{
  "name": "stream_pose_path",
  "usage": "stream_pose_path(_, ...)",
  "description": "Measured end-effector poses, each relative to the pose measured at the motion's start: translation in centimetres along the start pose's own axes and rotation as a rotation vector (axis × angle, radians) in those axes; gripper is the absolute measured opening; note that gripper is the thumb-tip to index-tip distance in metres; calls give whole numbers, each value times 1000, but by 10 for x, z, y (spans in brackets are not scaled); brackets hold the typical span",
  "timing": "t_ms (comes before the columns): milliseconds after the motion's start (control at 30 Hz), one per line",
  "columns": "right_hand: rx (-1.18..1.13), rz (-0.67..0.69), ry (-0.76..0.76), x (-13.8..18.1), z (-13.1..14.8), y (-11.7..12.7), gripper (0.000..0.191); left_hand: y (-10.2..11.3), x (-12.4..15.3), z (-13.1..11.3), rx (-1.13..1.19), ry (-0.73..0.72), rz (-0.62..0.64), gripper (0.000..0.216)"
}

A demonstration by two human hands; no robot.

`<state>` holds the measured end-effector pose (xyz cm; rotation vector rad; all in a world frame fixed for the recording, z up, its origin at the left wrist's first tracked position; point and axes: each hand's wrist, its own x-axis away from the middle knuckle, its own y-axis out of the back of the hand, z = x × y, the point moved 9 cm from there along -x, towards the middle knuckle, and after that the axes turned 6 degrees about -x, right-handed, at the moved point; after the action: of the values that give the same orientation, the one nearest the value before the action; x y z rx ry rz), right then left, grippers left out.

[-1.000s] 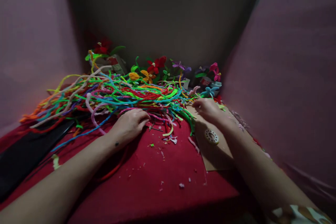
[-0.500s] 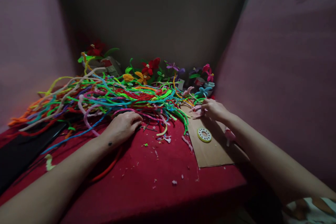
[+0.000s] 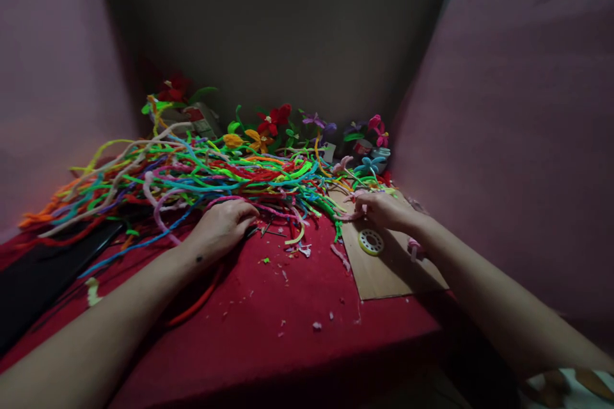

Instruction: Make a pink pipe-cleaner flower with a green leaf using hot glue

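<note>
A big heap of coloured pipe cleaners sprawls across a red cloth. My left hand lies palm down at the heap's near edge, fingers curled over small dark pieces that I cannot make out. My right hand is closed in a pinch on a pale pink pipe cleaner piece, over the far end of a brown card. A round white-and-green ring lies on the card just below that hand.
Finished pipe cleaner flowers in red, yellow, purple and pink stand along the back wall. A black flat strip lies at the left. Snipped scraps litter the cloth. Pinkish walls close in on both sides.
The view shifted a little to the right, then settled. My right hand moved along the card's far end and pinched a pink piece. My left hand stayed in place.
</note>
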<state>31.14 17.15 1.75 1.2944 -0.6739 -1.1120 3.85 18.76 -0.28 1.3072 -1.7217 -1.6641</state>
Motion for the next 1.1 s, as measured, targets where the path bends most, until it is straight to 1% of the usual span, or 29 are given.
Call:
stream_pose_path(133,-11,-25,-29,5,2,6,23,3,-1,-1,21,19,-7,32)
stream_pose_path(267,-64,-36,12,8,9,4,23,2,-1,-4,26,8,2,32)
stream_pose_path(367,-123,-100,43,10,12,6,25,4,-1,-3,43,14,-18,31)
stream_pose_path(500,-188,-165,55,12,12,8,20,12,-1,2,105,80,-59,31)
stream_pose_path(600,-209,-189,24,14,9,8,18,23,-2,-1,199,136,-82,30)
stream_pose_path(700,-210,-206,-41,16,4,8,12,34,-5,-18,347,150,-73,28)
stream_pose_path(833,-202,-207,-154,13,-2,5,14,35,-14,-61,526,84,13,25)
stream_pose_path(900,-211,-176,-198,10,-2,-1,16,29,-19,-82,564,45,47,24)
stream_pose_path(967,-240,-150,-236,7,-3,-6,15,20,-21,-97,568,18,66,23)
stream_pose_path(1033,-287,-153,-276,7,-5,-9,15,9,-22,-105,581,1,83,22)
stream_pose_path(1100,-363,-184,-313,9,-7,-8,18,-1,-21,-105,607,14,84,22)
